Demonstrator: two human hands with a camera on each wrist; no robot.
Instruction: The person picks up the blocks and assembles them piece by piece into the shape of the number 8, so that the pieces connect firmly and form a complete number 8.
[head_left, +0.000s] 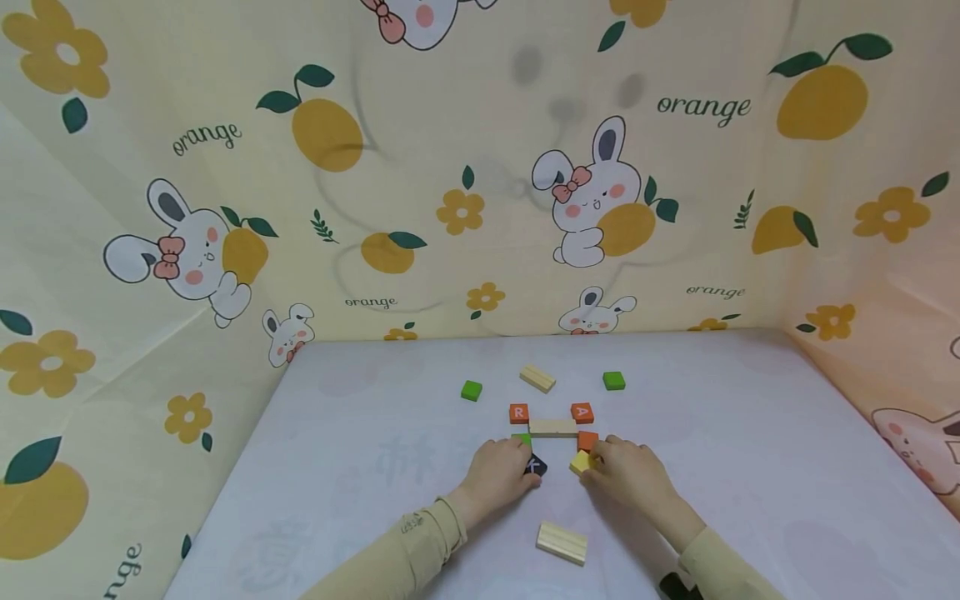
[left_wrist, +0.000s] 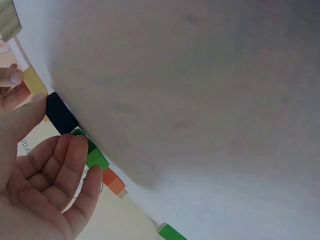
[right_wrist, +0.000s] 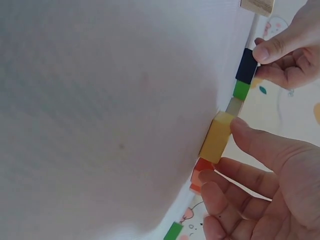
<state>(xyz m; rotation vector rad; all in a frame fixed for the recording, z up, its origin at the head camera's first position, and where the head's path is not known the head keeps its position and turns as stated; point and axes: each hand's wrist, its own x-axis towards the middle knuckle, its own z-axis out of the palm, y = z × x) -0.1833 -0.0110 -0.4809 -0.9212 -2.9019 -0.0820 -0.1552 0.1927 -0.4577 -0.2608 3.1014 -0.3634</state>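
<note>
My left hand (head_left: 495,477) pinches a black block (head_left: 536,465) with a white letter between thumb and fingers, low on the white table. A green block (head_left: 521,438) sits just behind it, partly hidden by the fingers. On the other side my right hand (head_left: 628,473) holds a yellow block (right_wrist: 216,137) by its two ends, thumb on one and fingers on the other. Behind the yellow block stands an orange block (head_left: 587,441). Between the two sides lies a plain wooden plank (head_left: 552,428), with an orange R block (head_left: 519,413) and an orange A block (head_left: 582,412) beyond it.
Farther back on the table (head_left: 360,500) are two green blocks (head_left: 472,391) (head_left: 613,381) and a wooden plank (head_left: 537,378). Another ridged wooden piece (head_left: 562,542) lies in front, between the forearms. A printed cloth (head_left: 480,125) walls the back and sides.
</note>
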